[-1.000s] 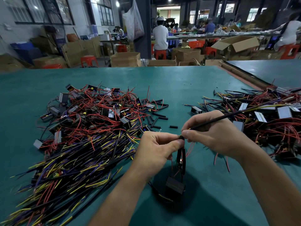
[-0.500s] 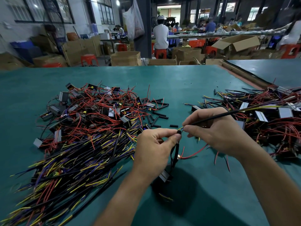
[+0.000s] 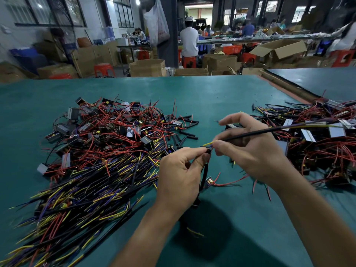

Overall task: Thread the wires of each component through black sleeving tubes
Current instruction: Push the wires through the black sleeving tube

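We see a green table (image 3: 173,97) filling most of the head view. On its left half lies the left pile (image 3: 100,151): boxy parts at the far end, red leads tangled over them, black, yellow and purple strands fanning toward the near-left corner. The right pile (image 3: 317,143) lies at the right edge, same sort of parts, mostly red leads.

Both hands are raised between the piles, fingertips almost meeting. The right hand (image 3: 256,151) pinches the sleeving tube (image 3: 250,134) between thumb and fingertip close to its near end; one finger is stretched out above, holding nothing. The left hand (image 3: 181,176) has its thumb and forefinger closed on the top of a black strand (image 3: 205,170), other fingers curled in.

The tube's long axis runs left-right with a shallow rise: the near end points left and slightly down at the left fingertips, and the far end reaches out over the right pile, where purple and yellow wire shows past it. The black strand hangs roughly vertical from the left pinch.

Short sleeve pieces (image 3: 187,133) lie loose on the table just right of the left pile, at mixed angles.

A small component (image 3: 209,181) is beside the strand's lower end, a red lead trailing right from it. We cannot tell whether it touches the table.

A yellow wire (image 3: 209,144) tip pokes out of the tube's left end, pointing left, just above the left pinch.
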The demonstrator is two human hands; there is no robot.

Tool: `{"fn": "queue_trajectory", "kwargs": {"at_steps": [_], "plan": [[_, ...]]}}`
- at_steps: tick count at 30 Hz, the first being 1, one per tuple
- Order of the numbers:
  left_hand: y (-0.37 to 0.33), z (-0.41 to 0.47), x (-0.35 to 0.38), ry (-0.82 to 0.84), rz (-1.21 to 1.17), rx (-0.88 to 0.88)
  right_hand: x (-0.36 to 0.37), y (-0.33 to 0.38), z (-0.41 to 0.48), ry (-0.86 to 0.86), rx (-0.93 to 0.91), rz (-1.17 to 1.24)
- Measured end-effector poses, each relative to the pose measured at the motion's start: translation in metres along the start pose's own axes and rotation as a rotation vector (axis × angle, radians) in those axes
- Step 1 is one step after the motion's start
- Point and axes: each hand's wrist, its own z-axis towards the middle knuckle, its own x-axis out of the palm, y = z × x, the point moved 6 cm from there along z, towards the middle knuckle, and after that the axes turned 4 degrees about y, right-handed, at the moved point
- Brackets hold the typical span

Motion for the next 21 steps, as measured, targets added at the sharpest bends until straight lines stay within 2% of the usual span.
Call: {"fn": "queue_trajectory", "kwargs": {"at_steps": [5, 8, 12, 16, 21], "plan": [[0.003, 0.0, -0.002, -0.029, -0.046, -0.05, 0.0, -0.001, 0.001, -0.001, -0.007, -0.108], [0.0, -0.001, -0.006, -0.107, -0.016, -0.051, 0.0, 0.001, 0.001, 0.023, -0.018, -0.174], [-0.006, -0.003, -0.011, -0.167, 0.047, 0.008, 0.003, 0.004, 0.0, 0.062, -0.049, -0.231], [-0.016, -0.005, -0.009, -0.165, 0.168, 0.112, 0.0, 0.004, -0.001, 0.058, -0.055, -0.285], [-0.017, -0.006, -0.005, -0.115, 0.167, 0.136, -0.003, 0.003, -0.003, 0.094, -0.046, -0.34]]}}
